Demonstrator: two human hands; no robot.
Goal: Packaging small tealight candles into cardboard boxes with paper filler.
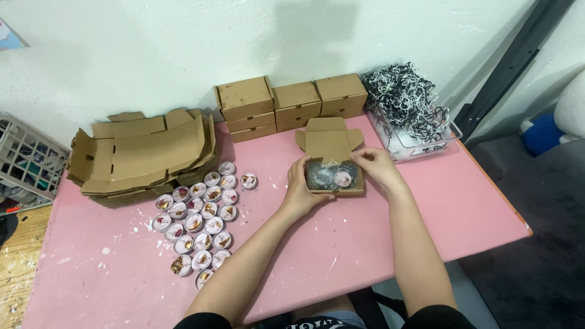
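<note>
**Two Hands Around a Small Open Box**

A person is sitting at a pink table [378,244] and is holding a small brown box [334,176] between both hands. The box is resting on the table, right in front of the person, and its lid [328,139] is standing open and leaning away toward the wall.

The left hand [300,190] is pressing against the left side of the box, with its fingers curling around the near corner. The right hand [376,164] is touching the far right corner, with its fingertips pinching lightly at the rim. Neither hand is lifting the box. Both are about as close to it, one on each side.

Inside the box, dark paper shreds and a little round candle [343,178] are showing. The box is lying with its long side running left to right, from one hand to the other.

To the left, many small candles [198,222] are sitting in rows. Flat folded boxes [146,155] are piling up behind them. Closed boxes [291,105] are stacking by the wall, beside a clear tub of shreds [407,106].
</note>
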